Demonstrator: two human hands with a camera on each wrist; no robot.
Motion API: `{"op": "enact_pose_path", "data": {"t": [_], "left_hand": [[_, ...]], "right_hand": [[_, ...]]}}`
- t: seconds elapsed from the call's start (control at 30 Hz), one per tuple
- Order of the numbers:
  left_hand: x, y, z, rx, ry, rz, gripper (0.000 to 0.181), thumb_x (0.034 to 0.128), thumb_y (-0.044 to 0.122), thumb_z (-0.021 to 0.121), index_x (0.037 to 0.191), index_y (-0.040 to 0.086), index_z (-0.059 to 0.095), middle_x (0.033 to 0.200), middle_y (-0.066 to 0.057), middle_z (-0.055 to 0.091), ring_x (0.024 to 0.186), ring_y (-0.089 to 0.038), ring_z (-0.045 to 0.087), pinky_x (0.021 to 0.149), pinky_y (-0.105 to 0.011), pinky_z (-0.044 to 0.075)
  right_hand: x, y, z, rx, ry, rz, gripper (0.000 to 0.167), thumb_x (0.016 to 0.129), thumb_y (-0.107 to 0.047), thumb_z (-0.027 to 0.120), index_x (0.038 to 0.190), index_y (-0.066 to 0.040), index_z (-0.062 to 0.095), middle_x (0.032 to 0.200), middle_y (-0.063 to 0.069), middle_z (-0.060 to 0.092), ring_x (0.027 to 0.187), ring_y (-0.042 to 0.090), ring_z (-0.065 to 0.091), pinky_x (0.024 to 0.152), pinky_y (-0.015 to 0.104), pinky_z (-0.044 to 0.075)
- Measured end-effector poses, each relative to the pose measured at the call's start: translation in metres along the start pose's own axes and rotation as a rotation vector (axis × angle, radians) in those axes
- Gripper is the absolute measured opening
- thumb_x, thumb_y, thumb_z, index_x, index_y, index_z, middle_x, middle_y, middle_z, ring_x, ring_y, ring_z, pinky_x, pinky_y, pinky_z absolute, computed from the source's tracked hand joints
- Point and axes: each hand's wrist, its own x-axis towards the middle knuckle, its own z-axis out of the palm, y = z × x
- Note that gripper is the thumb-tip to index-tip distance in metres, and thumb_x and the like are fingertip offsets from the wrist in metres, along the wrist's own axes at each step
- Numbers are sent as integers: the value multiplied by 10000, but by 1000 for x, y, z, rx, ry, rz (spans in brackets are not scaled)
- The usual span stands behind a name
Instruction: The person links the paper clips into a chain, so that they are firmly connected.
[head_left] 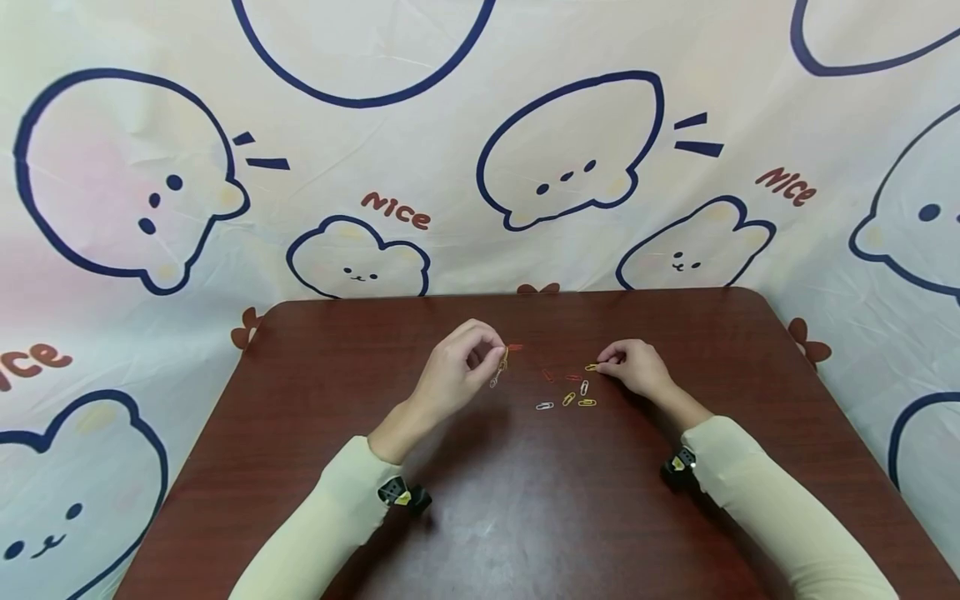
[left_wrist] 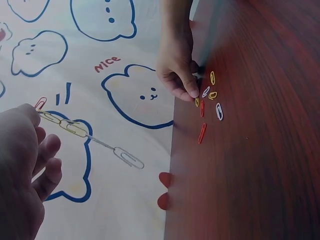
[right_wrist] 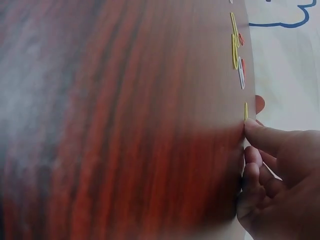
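The left hand (head_left: 459,363) is pinching a chain of paper clips (left_wrist: 75,128) near its red clip (left_wrist: 41,103), and the chain is hanging down. Next, red, white and yellow loose clips (head_left: 568,399) are lying on the brown table (head_left: 480,533). Close by them, the right hand (head_left: 637,367) is pinching one yellow clip (head_left: 591,367).

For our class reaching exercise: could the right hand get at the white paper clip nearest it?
Probably yes: nothing covers that white clip, close by, though the right hand pinches a yellow clip.
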Motion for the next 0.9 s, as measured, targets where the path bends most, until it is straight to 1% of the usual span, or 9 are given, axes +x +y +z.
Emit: {"op": "enact_pose_path", "data": {"t": [0.1, 0.3, 0.4, 0.5, 0.6, 0.7, 0.8, 0.9], "left_hand": [[1, 0, 1, 0, 0, -1, 58, 953, 71, 704, 990, 84, 661, 975, 11, 612, 746, -91, 561, 648, -236, 525], [4, -1, 4, 19, 17, 25, 48, 944, 55, 705, 976, 64, 669, 963, -11, 625, 770, -104, 563, 663, -266, 527], [5, 0, 5, 19, 17, 26, 47, 947, 53, 701, 968, 74, 664, 959, -6, 622, 764, -97, 561, 656, -267, 527], [5, 0, 5, 16, 7, 19, 36, 966, 87, 691, 968, 69, 661, 958, 5, 615, 764, -85, 557, 655, -256, 525], [5, 1, 5, 17, 1, 18, 52, 974, 105, 686, 966, 61, 662, 953, 9, 609, 769, -80, 552, 662, -245, 519], [5, 0, 5, 21, 3, 22, 35, 962, 85, 695, 969, 67, 666, 958, 1, 612, 773, -85, 548, 667, -244, 516], [5, 0, 5, 24, 6, 25, 39, 951, 63, 702, 972, 67, 670, 961, -5, 615, 773, -90, 547, 665, -255, 519], [5, 0, 6, 25, 9, 25, 54, 941, 46, 708, 969, 69, 667, 953, -8, 615, 767, -93, 550, 660, -259, 521]], "right_hand": [[1, -3, 0, -13, -24, 2, 105, 916, -186, 759, 877, -90, 743, 760, 17, 635, 711, 179, 560, 671, 334, 442], [3, -10, -2, -51, -84, 0, 123, 936, -181, 725, 841, -104, 710, 741, 7, 612, 692, 168, 546, 642, 323, 422], [2, -12, -2, -63, -99, -8, 112, 913, -166, 724, 818, -111, 699, 717, -4, 605, 677, 164, 544, 628, 318, 417], [2, -10, -3, -66, -103, -32, 89, 877, -142, 723, 797, -116, 695, 691, -20, 597, 659, 153, 540, 623, 312, 418], [2, -7, -2, -53, -84, -63, 81, 848, -119, 734, 778, -118, 693, 691, -26, 604, 661, 150, 546, 641, 315, 437], [1, -5, -4, -24, -41, -87, 103, 836, -93, 750, 763, -123, 683, 725, -22, 631, 682, 157, 556, 668, 331, 454], [1, -5, -6, 1, 3, -98, 133, 832, -74, 754, 748, -130, 666, 742, -13, 650, 681, 167, 557, 665, 336, 454], [-1, -7, -10, 38, 17, -94, 143, 842, -61, 746, 751, -127, 657, 739, 1, 649, 669, 180, 551, 644, 331, 445]]}}
